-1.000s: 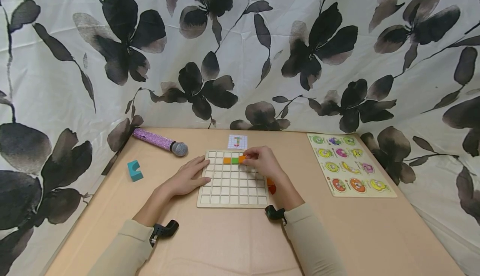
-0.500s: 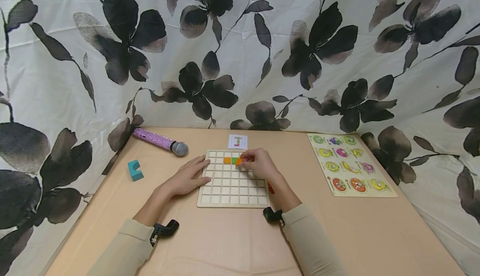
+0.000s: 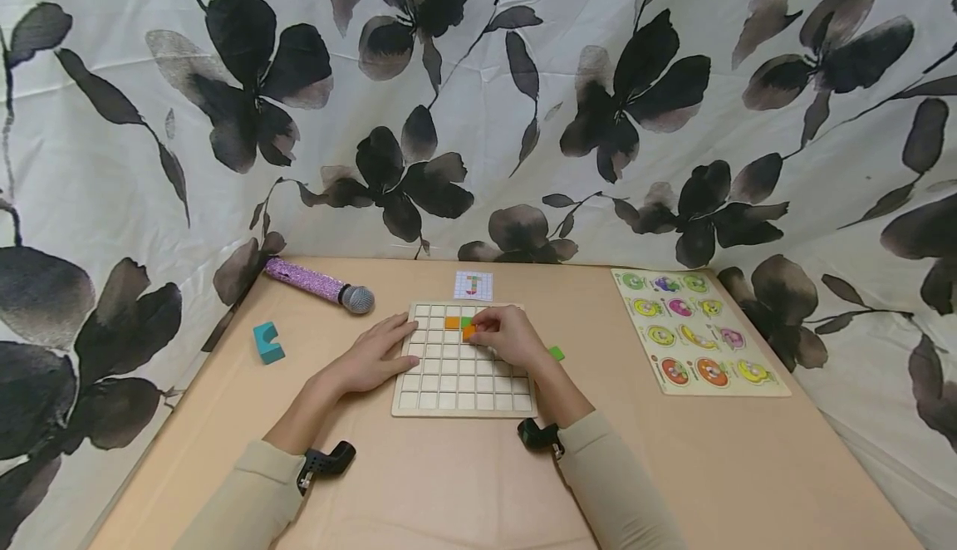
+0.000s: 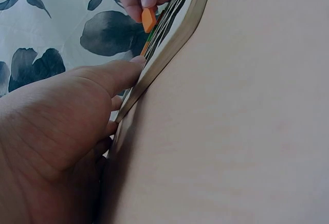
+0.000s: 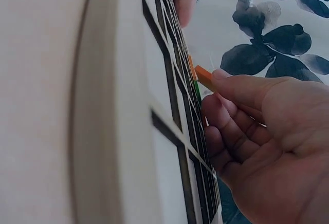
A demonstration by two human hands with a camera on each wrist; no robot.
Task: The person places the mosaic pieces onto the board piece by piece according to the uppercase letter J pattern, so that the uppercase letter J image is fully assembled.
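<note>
I have the right hand (image 3: 512, 338) pinching an orange piece (image 4: 149, 20) between thumb and fingertips, the gap between them no wider than the piece; the other fingers curl loosely beneath. The piece is tilted over the grid board (image 3: 463, 380), and I can't tell whether it touches the surface. My left hand (image 3: 370, 360) has its fingers extended and slightly spread, pinching nothing; it rests on the board's left edge, thumb lying toward the grid.

Just beyond the right fingertips I see an orange square (image 3: 452, 323) set in the grid, and next to it a green square (image 3: 466, 321), partly covered by those fingers. A small pattern card (image 3: 473, 286) lies past the board's far edge, ahead of both hands. A green piece (image 3: 557, 353) shows just beside the right wrist, partly hidden by it.

Farther out on the tabletop (image 3: 449, 483), a teal block (image 3: 269, 343) lies to the left of the left hand, with a glittery purple microphone (image 3: 310, 281) beyond it. Well to the right of the right hand lies a fruit board (image 3: 723, 376). A floral cloth (image 3: 523, 151) hangs behind everything.
</note>
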